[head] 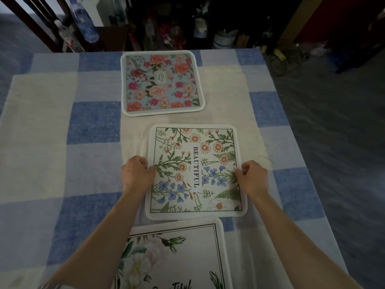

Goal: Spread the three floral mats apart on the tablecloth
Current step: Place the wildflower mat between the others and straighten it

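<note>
White-edged square daisy mat [195, 163], left grip [136, 174] and right grip [253, 177] pinched on its sides.

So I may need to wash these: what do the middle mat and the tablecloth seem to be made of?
The middle mat looks like a soft printed fabric mat, matte, with a raised plush white border; it keeps flat while both hands pinch its sides. The tablecloth looks like woven cotton-like cloth, matte, wrinkling softly beside the mat. Exact fibres can't be told.
</note>
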Demonstrator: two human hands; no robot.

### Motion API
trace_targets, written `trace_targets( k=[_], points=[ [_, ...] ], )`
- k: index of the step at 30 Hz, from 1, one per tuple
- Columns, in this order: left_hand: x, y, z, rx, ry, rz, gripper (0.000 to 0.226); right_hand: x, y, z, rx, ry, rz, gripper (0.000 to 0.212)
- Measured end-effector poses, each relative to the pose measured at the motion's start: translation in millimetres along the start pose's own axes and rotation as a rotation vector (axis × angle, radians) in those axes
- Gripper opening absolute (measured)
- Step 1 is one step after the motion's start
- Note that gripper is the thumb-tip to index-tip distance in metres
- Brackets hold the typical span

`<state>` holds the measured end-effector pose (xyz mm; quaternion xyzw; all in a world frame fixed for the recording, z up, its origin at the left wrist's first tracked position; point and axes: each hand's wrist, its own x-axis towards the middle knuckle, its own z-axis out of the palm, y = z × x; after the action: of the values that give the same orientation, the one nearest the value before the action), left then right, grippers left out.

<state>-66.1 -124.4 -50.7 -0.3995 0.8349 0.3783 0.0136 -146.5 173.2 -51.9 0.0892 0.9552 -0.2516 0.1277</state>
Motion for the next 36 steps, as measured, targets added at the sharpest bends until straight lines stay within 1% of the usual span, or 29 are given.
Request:
trace_targets(
  k=[2,6,12,17,26,36],
  points=[
    [2.5,-2.7,-0.2,-0.042,-0.015,-0.040,0.014,1.2,0.2,0.4,0.032,0.006,0.023,0.013],
    [3.3,-6.3,0.0,-0.151,-0.016,-0.107,0.012,3.0,1.1,-1.2,0.075,0.051,0.037,0.006],
    [-4.0,-3.6,-3.4,-0.149,0.022,-0.058,0.018,5.2,2.4,-7.4,0.081,-0.004,0.056,0.009],
    [-7.0,-1.4,-7.2,-0.134,0.014,-0.041,0.010,1.4,2.6,-11.2,0.086,-0.032,0.050,0.009],
    [-13.5,3.4,-14.6,-0.170,0.028,0.034,0.009,-9.9,-7.5,-21.2,0.227,0.026,0.017,0.003],
    [-24.5,13.8,-50.4,-0.247,0.099,0.113,0.005,-28.2,-31.0,-46.0,0.266,0.120,-0.098,0.005]
  ],
)
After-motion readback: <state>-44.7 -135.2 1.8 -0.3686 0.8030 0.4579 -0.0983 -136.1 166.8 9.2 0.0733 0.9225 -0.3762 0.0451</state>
